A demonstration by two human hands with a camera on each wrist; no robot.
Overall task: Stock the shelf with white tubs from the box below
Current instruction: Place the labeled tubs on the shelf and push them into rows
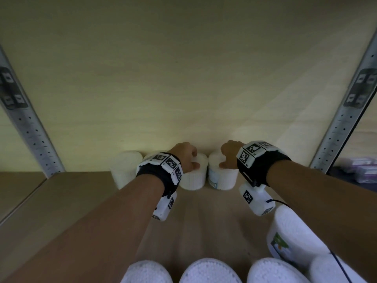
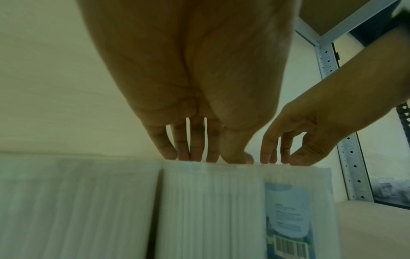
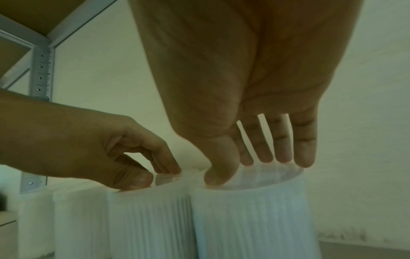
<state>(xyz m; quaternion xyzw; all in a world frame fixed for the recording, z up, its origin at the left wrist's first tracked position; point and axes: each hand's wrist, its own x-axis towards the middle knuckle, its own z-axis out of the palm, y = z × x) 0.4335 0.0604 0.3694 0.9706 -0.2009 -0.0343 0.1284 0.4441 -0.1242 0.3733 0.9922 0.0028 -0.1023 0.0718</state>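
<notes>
Two white ribbed tubs stand side by side at the back of the shelf, against the pale rear panel. My left hand [image 1: 192,160] holds the left tub [image 1: 193,176] by its top, with thumb and fingertips on the lid rim [image 2: 206,157]. My right hand [image 1: 226,158] holds the right tub [image 1: 223,177] the same way, thumb on the near rim and fingers over the far rim [image 3: 255,170]. This right tub carries a blue label with a barcode [image 2: 288,210]. Both tubs stand upright and touch each other [image 3: 190,210].
More white tubs [image 1: 126,168] stand at the back, left of my left hand. A row of tubs [image 1: 210,272] lines the front edge, and a green-labelled one [image 1: 289,237] stands at the right. Perforated metal uprights [image 1: 30,129] [image 1: 342,123] frame the wooden shelf [image 1: 71,201].
</notes>
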